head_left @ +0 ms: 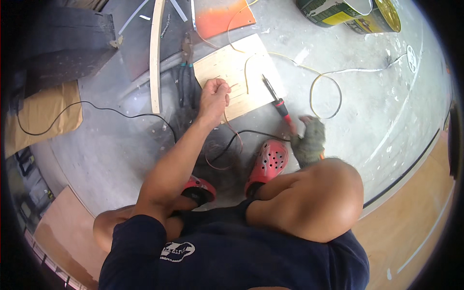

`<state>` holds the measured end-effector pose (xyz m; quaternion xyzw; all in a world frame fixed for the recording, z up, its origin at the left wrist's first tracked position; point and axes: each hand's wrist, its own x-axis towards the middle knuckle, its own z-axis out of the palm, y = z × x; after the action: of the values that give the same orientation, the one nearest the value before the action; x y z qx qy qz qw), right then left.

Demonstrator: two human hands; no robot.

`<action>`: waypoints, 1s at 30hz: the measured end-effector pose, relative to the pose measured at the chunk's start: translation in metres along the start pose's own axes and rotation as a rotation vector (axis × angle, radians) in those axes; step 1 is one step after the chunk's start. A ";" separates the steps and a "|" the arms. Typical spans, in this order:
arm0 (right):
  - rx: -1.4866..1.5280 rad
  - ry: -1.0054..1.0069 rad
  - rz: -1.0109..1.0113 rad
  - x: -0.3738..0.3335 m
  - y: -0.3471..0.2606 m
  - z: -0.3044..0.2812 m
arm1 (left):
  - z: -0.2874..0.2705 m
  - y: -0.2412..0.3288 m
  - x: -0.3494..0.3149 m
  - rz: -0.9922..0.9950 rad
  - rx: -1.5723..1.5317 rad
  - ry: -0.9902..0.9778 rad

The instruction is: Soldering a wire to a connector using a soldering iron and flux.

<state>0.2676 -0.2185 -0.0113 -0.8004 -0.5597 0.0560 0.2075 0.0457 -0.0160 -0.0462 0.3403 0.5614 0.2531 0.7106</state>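
Observation:
My bare left hand (pixel 214 100) is closed in a pinch over a light wooden board (pixel 261 58). Thin copper-coloured wire ends (pixel 234 86) stick out of its fingers, and a brown wire (pixel 238 137) loops down below it. My right hand (pixel 309 141), in a grey-green glove with bare fingertips, is at the rear of a soldering iron's red and black handle (pixel 284 111). Its fingers appear closed on that end, though the knee and glove hide part of the grip. The iron's metal tip points over the board's right side. A yellowish cable (pixel 247 77) ends on the board.
Pliers (pixel 186 55) with dark and teal handles lie left of the board. A long wooden strip (pixel 156 58) lies beyond them. An orange plate (pixel 224 19) and two buckets (pixel 333 10) are at the back. A black cord (pixel 125 115) crosses the floor.

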 end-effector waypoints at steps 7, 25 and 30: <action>0.011 -0.117 0.051 0.025 -0.006 0.043 | 0.019 0.017 0.013 0.198 0.804 -0.005; 0.613 -0.376 0.429 0.137 -0.015 0.033 | 0.051 0.009 0.042 0.638 1.068 0.125; 0.675 -0.393 0.238 0.169 -0.040 0.078 | 0.041 0.007 0.035 0.627 1.026 0.131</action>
<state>0.2700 -0.0307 -0.0425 -0.7205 -0.4425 0.4120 0.3397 0.0938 0.0068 -0.0569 0.7727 0.5273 0.1678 0.3111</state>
